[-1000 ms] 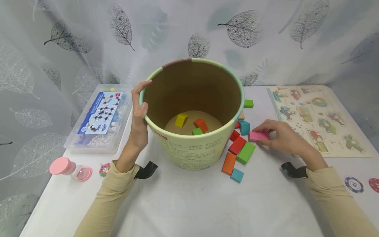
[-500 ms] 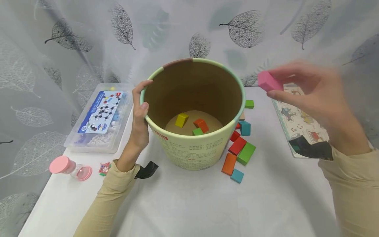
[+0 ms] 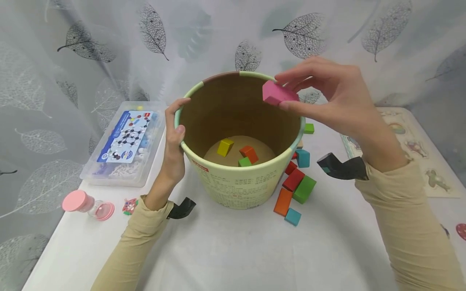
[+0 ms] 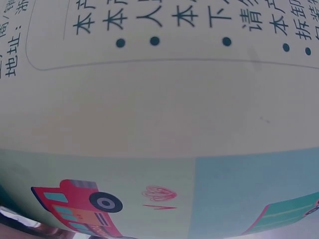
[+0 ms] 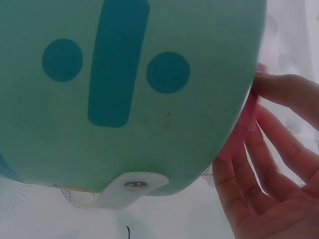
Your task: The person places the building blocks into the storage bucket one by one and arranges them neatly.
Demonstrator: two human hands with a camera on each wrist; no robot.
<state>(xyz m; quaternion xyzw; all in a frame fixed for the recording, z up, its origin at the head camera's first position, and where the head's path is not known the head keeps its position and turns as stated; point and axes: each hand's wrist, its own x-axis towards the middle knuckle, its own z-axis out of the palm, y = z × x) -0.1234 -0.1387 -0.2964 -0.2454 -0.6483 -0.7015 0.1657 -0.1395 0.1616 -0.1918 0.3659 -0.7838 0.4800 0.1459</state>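
In the head view, my right hand [image 3: 333,87] pinches one pink rectangular block [image 3: 277,93] over the mouth of one big pale-yellow bucket [image 3: 236,186]; my left hand [image 3: 172,145] grips its rim. Three blocks — yellow [image 3: 225,147], orange [image 3: 249,153], green [image 3: 244,162] — lie inside; I count nine blocks outside [image 3: 293,179], some partly hidden.

The left wrist view shows one printed red truck [image 4: 75,206]; I can't make out my fingers.

The right wrist view alone shows a riveted white tab [image 5: 117,194] — the wall partly hides the pink block.

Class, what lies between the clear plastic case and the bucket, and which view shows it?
The head view shows the person's left hand there, holding the bucket, with a strip of white tabletop between hand and clear plastic case.
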